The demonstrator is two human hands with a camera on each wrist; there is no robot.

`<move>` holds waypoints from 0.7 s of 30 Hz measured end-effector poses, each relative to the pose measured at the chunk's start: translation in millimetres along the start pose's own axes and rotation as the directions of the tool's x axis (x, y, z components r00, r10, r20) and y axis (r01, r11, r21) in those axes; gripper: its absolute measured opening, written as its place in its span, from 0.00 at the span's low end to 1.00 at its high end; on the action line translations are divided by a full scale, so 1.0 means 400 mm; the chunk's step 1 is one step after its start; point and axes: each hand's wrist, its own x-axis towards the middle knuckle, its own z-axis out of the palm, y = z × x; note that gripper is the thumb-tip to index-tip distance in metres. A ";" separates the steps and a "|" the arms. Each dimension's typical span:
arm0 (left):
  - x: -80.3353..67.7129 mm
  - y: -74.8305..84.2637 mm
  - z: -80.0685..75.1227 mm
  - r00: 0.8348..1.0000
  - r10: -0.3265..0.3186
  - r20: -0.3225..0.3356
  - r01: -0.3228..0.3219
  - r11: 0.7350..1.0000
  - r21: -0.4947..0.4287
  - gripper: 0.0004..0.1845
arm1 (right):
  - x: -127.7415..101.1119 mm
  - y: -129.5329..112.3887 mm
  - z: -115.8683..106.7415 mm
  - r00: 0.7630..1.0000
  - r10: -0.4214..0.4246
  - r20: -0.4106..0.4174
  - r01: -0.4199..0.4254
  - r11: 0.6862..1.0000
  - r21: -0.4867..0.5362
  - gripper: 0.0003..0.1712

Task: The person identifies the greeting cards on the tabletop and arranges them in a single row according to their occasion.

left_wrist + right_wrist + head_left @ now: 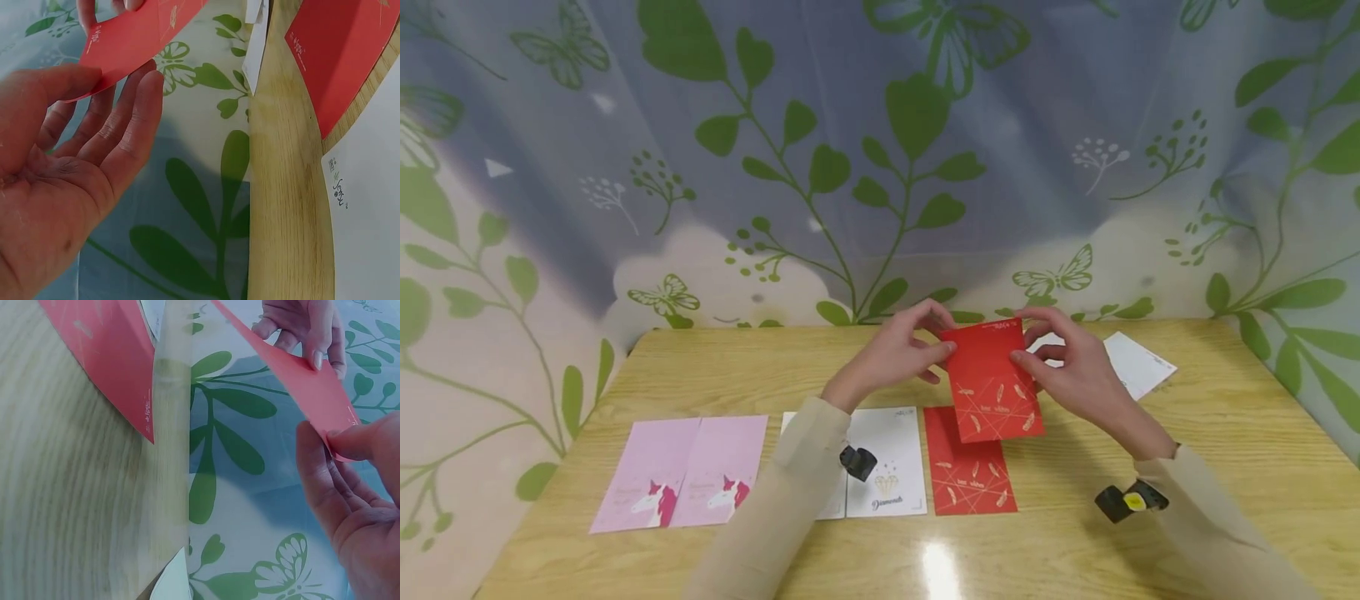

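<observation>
A red card [992, 375] with gold feather prints is held up over the table by both hands. My left hand [898, 350] pinches its upper left edge, thumb in front and fingers behind; the left wrist view shows the same grip on the card [134, 44]. On the opposite edge my right hand [1067, 362] pinches it likewise, the thumb [359, 442] on its face. Below lies a matching red card [973, 479] flat on the table, its upper right part hidden behind the raised one in the head view.
Left of the flat red card lie two white cards [887, 467], one with a diamond print, partly covered by my left sleeve. Farther left are two pink unicorn cards [651, 462] side by side. A white card [1138, 365] lies behind my right hand. A patterned curtain [820, 167] hangs behind the table.
</observation>
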 end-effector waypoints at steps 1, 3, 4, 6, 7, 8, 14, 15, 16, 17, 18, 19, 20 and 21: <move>0.000 0.001 0.002 1.000 0.001 0.006 -0.002 1.000 0.009 0.14 | -0.005 0.001 -0.002 1.000 -0.004 -0.001 0.004 1.000 -0.001 0.31; 0.000 0.003 0.008 1.000 0.002 0.014 -0.002 1.000 0.026 0.14 | -0.015 0.003 -0.007 1.000 -0.009 -0.003 0.009 1.000 -0.006 0.31; 0.000 0.004 0.011 1.000 0.003 0.017 -0.003 0.999 0.039 0.14 | -0.020 0.004 -0.010 1.000 -0.012 -0.005 0.012 1.000 -0.012 0.31; 0.002 0.004 0.018 1.000 0.000 0.025 -0.002 0.998 0.065 0.13 | -0.030 0.007 -0.015 1.000 -0.014 -0.008 0.014 1.000 -0.026 0.32; 0.002 0.005 0.022 1.000 -0.002 0.030 0.000 0.997 0.076 0.13 | -0.035 0.007 -0.018 1.000 -0.012 -0.010 0.012 0.999 -0.030 0.32; 0.004 0.004 0.026 0.999 -0.005 0.035 0.002 0.996 0.085 0.13 | -0.040 0.008 -0.021 1.000 -0.012 -0.012 0.011 0.999 -0.036 0.32; 0.010 0.003 0.056 0.997 -0.027 0.066 0.021 0.996 0.086 0.15 | -0.070 0.015 -0.035 1.000 -0.005 -0.025 0.004 0.999 -0.047 0.30; 0.011 0.003 0.062 0.997 -0.026 0.072 0.020 0.996 0.087 0.15 | -0.075 0.017 -0.037 1.000 -0.003 -0.027 0.002 0.999 -0.045 0.29; 0.012 0.003 0.067 0.997 -0.023 0.080 0.016 0.996 0.088 0.15 | -0.079 0.018 -0.040 1.000 0.000 -0.030 -0.001 0.999 -0.042 0.29; 0.014 0.003 0.073 0.996 -0.018 0.086 0.010 0.996 0.091 0.14 | -0.082 0.019 -0.042 0.999 0.000 -0.034 -0.001 0.999 -0.038 0.28; 0.016 0.003 0.078 0.996 -0.014 0.093 0.005 0.995 0.097 0.14 | -0.087 0.022 -0.044 0.999 0.000 -0.038 -0.001 0.999 -0.035 0.27; 0.018 0.003 0.084 0.995 -0.009 0.100 -0.002 0.995 0.104 0.14 | -0.091 0.024 -0.047 0.999 0.001 -0.042 -0.002 0.999 -0.032 0.27; 0.021 0.002 0.090 0.994 -0.003 0.107 -0.008 0.994 0.107 0.13 | -0.095 0.026 -0.050 0.999 0.000 -0.046 -0.001 0.999 -0.034 0.26; 0.024 0.002 0.096 0.994 -0.001 0.114 -0.012 0.994 0.113 0.13 | -0.099 0.028 -0.052 0.999 0.000 -0.050 -0.002 0.999 -0.036 0.26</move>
